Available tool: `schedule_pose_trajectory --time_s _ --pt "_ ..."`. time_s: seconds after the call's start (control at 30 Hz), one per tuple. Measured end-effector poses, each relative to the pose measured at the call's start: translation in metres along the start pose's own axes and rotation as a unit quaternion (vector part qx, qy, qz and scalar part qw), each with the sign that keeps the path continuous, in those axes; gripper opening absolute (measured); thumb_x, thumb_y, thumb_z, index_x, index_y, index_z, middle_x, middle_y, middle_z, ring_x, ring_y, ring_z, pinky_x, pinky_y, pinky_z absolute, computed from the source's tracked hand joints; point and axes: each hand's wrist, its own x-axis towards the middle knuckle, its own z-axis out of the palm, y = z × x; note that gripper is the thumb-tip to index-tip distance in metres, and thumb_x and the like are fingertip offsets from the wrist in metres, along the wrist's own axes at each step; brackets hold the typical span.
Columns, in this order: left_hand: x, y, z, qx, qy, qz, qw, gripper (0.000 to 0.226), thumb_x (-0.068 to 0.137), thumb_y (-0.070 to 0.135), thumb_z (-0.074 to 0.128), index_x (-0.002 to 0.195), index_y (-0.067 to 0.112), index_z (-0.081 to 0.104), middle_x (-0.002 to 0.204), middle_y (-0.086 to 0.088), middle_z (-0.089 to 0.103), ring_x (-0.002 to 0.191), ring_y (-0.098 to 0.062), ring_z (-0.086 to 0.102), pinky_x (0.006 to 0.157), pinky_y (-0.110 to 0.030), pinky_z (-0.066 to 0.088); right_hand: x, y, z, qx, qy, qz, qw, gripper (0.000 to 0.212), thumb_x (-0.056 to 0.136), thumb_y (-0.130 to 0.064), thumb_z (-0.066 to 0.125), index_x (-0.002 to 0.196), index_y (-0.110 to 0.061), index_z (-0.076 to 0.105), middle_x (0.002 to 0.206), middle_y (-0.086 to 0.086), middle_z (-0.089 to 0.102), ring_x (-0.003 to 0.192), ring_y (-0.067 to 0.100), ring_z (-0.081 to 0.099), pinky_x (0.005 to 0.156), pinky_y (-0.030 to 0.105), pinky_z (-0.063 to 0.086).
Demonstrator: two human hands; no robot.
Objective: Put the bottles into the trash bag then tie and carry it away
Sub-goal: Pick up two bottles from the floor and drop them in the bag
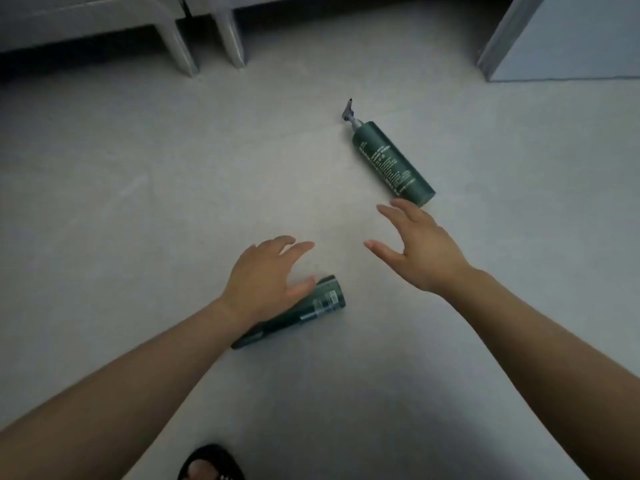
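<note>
- Both of our hands are empty with fingers spread. Our left hand [266, 271] hovers over the nearer dark green bottle [323, 299], and our right hand [420, 247] reaches toward the base of the green hand-wash pump bottle [391, 161].
- Both bottles lie on their sides on the grey floor [138, 188], well apart from each other. Round bodies like these would likely roll if we nudge them before we close our fingers, and the nearer one could slip out from under our left wrist.
- Our left forearm hides much of the nearer bottle, so we cannot tell whether the thumb touches it. A blind grab could land near one end and let it tip out.
- The pump head [348, 110] sticks out; we judge it could snag or leak if pressed.
- No trash bag is in view, so we may end up holding a bottle in each hand with none free to open it.
- Our sandalled foot [207, 462] is near, so a rolling bottle might get kicked.
</note>
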Motion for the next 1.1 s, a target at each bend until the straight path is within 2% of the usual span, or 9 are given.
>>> schedule_pose_trajectory --time_s 0.2,0.33,0.43,0.57,0.67,0.77,0.87,1.0,1.1 --pt "-0.014 -0.007 0.041 -0.006 -0.044 0.044 0.998 0.063 0.083 0.061 0.049 0.139 0.036 0.035 0.139 0.001 0.046 0.122 -0.02 0.047 0.097 -0.034 0.041 -0.005 0.017 0.028 0.0 -0.009 0.031 0.999 0.065 0.087 -0.058 0.043 0.142 -0.025 0.031 0.152 0.002 0.026 0.138 0.023 0.026 0.106 0.044 0.034" --pt "-0.023 -0.014 0.051 -0.032 -0.057 0.028 0.997 0.066 0.084 0.056 0.053 0.141 0.031 0.032 0.138 0.001 0.045 0.116 -0.018 0.05 0.09 -0.03 0.044 -0.009 0.02 0.034 0.002 -0.005 0.041 0.999 0.065 0.088 -0.058 0.043 0.142 -0.025 0.031 0.152 0.001 0.026 0.138 0.022 0.027 0.105 0.042 0.033" --pt "-0.032 -0.02 0.059 -0.09 -0.068 0.005 0.994 0.063 0.088 0.053 0.05 0.143 0.032 0.028 0.136 0.0 0.046 0.113 -0.018 0.051 0.088 -0.032 0.047 -0.01 0.015 0.036 -0.001 -0.005 0.021 1.0 0.065 0.087 -0.058 0.043 0.142 -0.026 0.03 0.152 0.001 0.027 0.137 0.022 0.029 0.104 0.041 0.035" --pt "-0.027 -0.024 0.068 -0.147 -0.012 -0.052 0.988 0.061 0.09 0.053 0.046 0.144 0.032 0.027 0.135 -0.002 0.047 0.116 -0.019 0.049 0.091 -0.033 0.046 -0.007 0.008 0.034 0.003 0.004 0.004 1.0 0.065 0.087 -0.059 0.042 0.142 -0.026 0.029 0.151 0.0 0.028 0.134 0.022 0.033 0.102 0.04 0.037" --pt "-0.003 -0.026 0.065 -0.218 0.059 -0.117 0.967 0.061 0.09 0.048 0.049 0.144 0.027 0.029 0.134 -0.008 0.049 0.119 -0.024 0.049 0.093 -0.03 0.04 -0.012 0.008 0.03 0.004 0.004 0.006 1.0 0.065 0.088 -0.057 0.043 0.142 -0.025 0.029 0.151 0.002 0.028 0.133 0.023 0.035 0.102 0.039 0.038" --pt "0.025 -0.032 0.056 -0.249 0.091 -0.145 0.953 0.065 0.089 0.051 0.048 0.145 0.027 0.025 0.136 -0.011 0.047 0.122 -0.025 0.047 0.093 -0.029 0.036 -0.012 0.009 0.026 0.009 0.015 0.011 1.0 0.063 0.089 -0.055 0.044 0.142 -0.025 0.03 0.151 0.002 0.029 0.133 0.023 0.034 0.103 0.038 0.038" --pt "0.033 -0.037 0.053 -0.238 0.084 -0.108 0.962 0.069 0.088 0.048 0.053 0.146 0.032 0.02 0.136 -0.01 0.044 0.12 -0.024 0.047 0.093 -0.029 0.037 0.001 0.015 0.02 0.009 0.041 0.008 0.999 0.06 0.089 -0.051 0.046 0.141 -0.023 0.033 0.148 0.002 0.033 0.132 0.022 0.035 0.102 0.039 0.039" --pt "0.026 -0.04 0.058 -0.194 0.048 -0.069 0.977 0.076 0.088 0.041 0.056 0.146 0.042 0.008 0.132 -0.009 0.041 0.107 -0.024 0.051 0.085 -0.033 0.046 0.039 0.034 0.013 -0.003 0.089 0.017 0.996 0.055 0.089 -0.04 0.054 0.138 -0.018 0.04 0.146 0.005 0.036 0.131 0.025 0.035 0.101 0.041 0.04" --pt "0.019 -0.039 0.06 -0.195 0.047 -0.064 0.978 0.077 0.088 0.042 0.056 0.146 0.043 0.006 0.133 -0.008 0.04 0.107 -0.023 0.051 0.088 -0.034 0.047 0.068 0.053 0.011 -0.029 0.083 0.054 0.995 0.059 0.089 -0.036 0.055 0.141 -0.019 0.035 0.151 0.007 0.026 0.135 0.029 0.026 0.104 0.045 0.035"
